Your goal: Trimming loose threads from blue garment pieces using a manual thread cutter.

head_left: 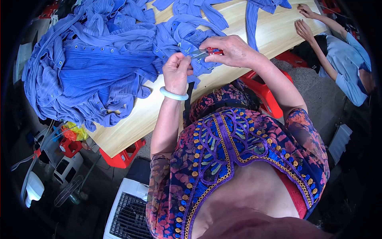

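Observation:
My right hand (pixel 232 51) is closed around a pair of red-handled thread snips (pixel 215 51), whose metal blades point left toward my other hand. My left hand (pixel 177 71), with a pale bangle (pixel 174 94) at its wrist, pinches the edge of a blue ribbed garment (pixel 185 46) just beside the blade tips. Small metal eyelets or snaps dot the band of that garment. Whether the blades touch thread or cloth is too small to tell.
A large heap of blue garments (pixel 107 71) with eyelet bands covers the left of the wooden table (pixel 139 117). More blue garments (pixel 258 20) lie along the far side. Across the right end rest a co-worker's hands (pixel 305 30). Red stools (pixel 264 93) stand underneath.

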Demonstrator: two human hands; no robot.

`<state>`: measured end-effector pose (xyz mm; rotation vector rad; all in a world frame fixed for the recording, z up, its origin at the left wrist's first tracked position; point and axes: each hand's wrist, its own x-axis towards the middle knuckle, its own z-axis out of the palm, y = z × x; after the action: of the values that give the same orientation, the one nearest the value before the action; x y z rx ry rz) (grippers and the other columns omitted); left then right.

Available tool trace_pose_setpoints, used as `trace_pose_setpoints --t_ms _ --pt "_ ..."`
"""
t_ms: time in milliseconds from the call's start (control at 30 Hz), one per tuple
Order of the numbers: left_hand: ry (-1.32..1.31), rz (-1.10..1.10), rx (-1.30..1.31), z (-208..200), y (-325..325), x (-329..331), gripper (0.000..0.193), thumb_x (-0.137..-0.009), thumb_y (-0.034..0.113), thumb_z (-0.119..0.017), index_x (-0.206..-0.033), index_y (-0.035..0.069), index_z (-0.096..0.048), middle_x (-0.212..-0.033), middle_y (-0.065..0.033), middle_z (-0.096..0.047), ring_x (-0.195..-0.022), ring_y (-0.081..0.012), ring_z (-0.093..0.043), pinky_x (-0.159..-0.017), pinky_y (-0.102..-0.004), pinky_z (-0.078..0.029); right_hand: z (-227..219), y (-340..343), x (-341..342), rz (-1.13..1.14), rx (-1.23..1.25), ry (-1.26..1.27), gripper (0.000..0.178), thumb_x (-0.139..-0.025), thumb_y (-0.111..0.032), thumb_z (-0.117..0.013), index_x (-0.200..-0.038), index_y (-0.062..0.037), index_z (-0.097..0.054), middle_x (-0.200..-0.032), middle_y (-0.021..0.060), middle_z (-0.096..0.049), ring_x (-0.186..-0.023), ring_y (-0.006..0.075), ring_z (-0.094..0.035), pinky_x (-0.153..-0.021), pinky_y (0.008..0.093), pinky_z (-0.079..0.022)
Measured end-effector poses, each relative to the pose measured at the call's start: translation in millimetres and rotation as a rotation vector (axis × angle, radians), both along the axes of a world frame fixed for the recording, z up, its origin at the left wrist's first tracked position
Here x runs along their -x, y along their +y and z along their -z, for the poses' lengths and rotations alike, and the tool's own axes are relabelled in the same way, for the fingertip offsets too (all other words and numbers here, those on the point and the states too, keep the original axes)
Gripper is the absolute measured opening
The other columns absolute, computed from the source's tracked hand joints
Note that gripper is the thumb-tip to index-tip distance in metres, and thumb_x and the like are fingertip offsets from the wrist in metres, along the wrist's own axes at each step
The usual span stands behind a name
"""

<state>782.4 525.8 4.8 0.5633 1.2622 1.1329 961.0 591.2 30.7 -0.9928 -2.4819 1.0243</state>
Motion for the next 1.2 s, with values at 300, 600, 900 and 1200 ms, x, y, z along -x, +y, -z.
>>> trace_pose_setpoints --t_ms 300,600,900,1200 --pt "-0.080 0.023 0.035 -3.0 -0.1 2.5 0.004 -0.077 0.005 -0.052 -0.078 0.003 -0.055 -0.063 -0.0022 -0.055 -0.052 -0.0073 -0.052 -0.046 -0.0193 -0.045 0.5 0.0 -1.1 0.073 -0.125 0.081 0.027 -0.069 -0.019 -0.062 -0.091 -0.0066 -0.056 -0.083 0.0069 -0.058 -0.071 0.0232 -0.057 -0.061 0.0300 -0.045" --pt "-0.078 0.021 0.067 -8.9 -1.3 1.1 0.004 -0.077 0.005 -0.053 -0.078 0.003 -0.056 -0.063 -0.0015 -0.055 -0.051 -0.0063 -0.051 -0.044 -0.0177 -0.041 -4.2 -1.0 0.4 0.044 -0.257 0.041 0.025 -0.068 -0.019 -0.061 -0.090 -0.0085 -0.056 -0.076 0.0061 -0.056 -0.070 0.0229 -0.055 -0.060 0.0309 -0.044" --pt "-0.083 0.060 0.073 -9.1 -2.8 0.4 0.004 -0.077 0.005 -0.053 -0.077 0.004 -0.056 -0.062 -0.0006 -0.054 -0.051 -0.0055 -0.050 -0.044 -0.0170 -0.041 -0.9 -3.2 3.7 0.026 -0.231 0.062 0.024 -0.068 -0.019 -0.061 -0.089 -0.0088 -0.056 -0.077 0.0055 -0.057 -0.070 0.0221 -0.056 -0.060 0.0308 -0.045" --pt "-0.090 0.057 0.062 -8.5 -2.8 0.2 0.005 -0.078 0.007 -0.052 -0.079 0.003 -0.054 -0.064 -0.0011 -0.054 -0.051 -0.0058 -0.050 -0.044 -0.0177 -0.042 -1.6 -4.6 -0.2 0.093 -0.069 0.095 0.022 -0.069 -0.017 -0.062 -0.088 -0.0067 -0.057 -0.081 0.0067 -0.059 -0.070 0.0224 -0.057 -0.060 0.0286 -0.045"
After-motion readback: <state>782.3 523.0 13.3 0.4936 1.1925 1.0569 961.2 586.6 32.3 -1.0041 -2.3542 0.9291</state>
